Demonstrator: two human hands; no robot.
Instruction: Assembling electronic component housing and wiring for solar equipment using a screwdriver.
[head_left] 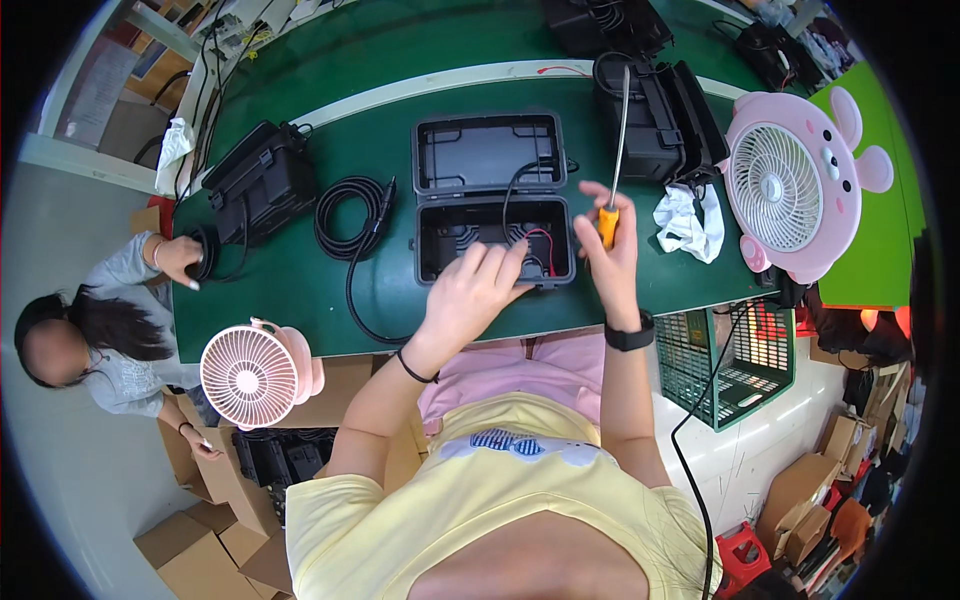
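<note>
In front of me an opened black plastic case lies on the green table, its lid tipped back. A black cable enters at its right side, and a thin red wire runs inside. My left hand reaches over the case's front edge with curled fingers near the wires; what they pinch, if anything, is hidden. To the right of the case my right hand holds a screwdriver by its orange handle, its long metal shaft pointing away from me.
A coiled black cable and another black case lie left, near a co-worker. More black cases, crumpled white paper and a pink fan stand right. A second fan is at the table's near left edge.
</note>
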